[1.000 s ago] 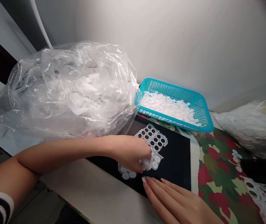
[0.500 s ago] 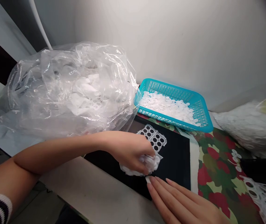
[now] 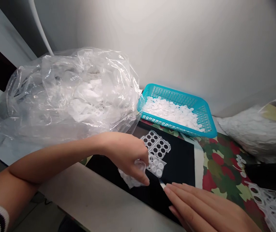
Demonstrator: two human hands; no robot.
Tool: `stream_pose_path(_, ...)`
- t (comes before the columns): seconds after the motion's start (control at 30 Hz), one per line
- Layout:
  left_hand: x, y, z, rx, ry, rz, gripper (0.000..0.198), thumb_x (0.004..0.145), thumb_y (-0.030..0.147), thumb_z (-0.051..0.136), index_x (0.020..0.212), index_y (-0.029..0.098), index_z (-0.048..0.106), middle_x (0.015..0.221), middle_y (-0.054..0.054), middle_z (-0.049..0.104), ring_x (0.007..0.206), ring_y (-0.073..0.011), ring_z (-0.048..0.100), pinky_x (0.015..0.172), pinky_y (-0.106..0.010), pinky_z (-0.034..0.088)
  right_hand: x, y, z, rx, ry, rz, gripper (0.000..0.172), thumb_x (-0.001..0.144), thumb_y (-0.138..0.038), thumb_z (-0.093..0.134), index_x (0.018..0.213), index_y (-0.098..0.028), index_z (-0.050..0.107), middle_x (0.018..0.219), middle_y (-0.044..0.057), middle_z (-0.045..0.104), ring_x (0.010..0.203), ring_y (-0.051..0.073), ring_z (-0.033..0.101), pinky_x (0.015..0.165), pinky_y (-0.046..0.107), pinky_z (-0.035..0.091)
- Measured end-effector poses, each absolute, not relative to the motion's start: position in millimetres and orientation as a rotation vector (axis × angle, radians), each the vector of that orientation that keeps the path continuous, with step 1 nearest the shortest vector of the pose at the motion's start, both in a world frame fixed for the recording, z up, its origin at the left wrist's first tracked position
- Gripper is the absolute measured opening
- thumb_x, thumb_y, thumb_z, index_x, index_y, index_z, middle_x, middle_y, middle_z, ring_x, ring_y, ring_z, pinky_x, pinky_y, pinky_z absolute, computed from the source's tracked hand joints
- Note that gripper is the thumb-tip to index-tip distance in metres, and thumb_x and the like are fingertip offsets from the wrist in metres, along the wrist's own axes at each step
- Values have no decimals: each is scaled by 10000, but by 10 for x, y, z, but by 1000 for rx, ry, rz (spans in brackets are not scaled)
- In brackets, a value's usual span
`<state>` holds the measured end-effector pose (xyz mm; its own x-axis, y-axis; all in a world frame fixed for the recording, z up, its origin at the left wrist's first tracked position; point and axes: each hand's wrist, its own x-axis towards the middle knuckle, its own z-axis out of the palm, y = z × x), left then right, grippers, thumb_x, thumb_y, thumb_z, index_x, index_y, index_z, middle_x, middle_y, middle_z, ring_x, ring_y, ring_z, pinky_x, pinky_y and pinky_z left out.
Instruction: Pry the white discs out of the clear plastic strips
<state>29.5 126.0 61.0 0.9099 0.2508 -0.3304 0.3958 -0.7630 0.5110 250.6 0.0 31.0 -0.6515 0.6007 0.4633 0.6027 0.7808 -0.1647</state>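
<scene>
My left hand (image 3: 125,154) is curled over a white plastic sheet of round discs (image 3: 156,151) lying on a black mat (image 3: 179,164). Its fingers pinch and crumple the sheet's near end, which bunches up white under the palm. The far part of the sheet shows empty round holes; a few discs remain near my fingers. My right hand (image 3: 201,209) lies flat on the mat with fingers stretched out and together, fingertips touching a small white scrap (image 3: 162,183) just right of the left hand.
A turquoise basket (image 3: 205,112) holding several loose white discs stands at the back. A large clear plastic bag (image 3: 63,93) with white sheets fills the left. Another bag of white discs (image 3: 251,132) and a punched-out sheet (image 3: 271,203) lie right, on a floral cloth (image 3: 222,167).
My left hand has gathered the sheet's near end into a crumpled bunch and lifted slightly. My right hand has slid a little to the right along the mat.
</scene>
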Motion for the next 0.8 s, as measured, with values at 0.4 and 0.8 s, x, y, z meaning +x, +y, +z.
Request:
stream_pose_path(0.4,391,1262,440,2602,790,-249,182,811,339,588,848,163,616,680,-25,619,538,-135,519,457,-244,292,2557,227,194,-1235,-2171,410,219,905,-179,496,1044,-189,665,949,49,728,824,167,710,695,193,579)
stream_pose_path(0.8,461,1055,271,2661,887,-147,156,874,285,480,837,169,576,830,-53,670,665,-201,634,527,-269,402,2432,103,-164,-1450,-1713,533,179,916,-276,508,947,-197,666,843,24,742,746,173,721,661,204,579)
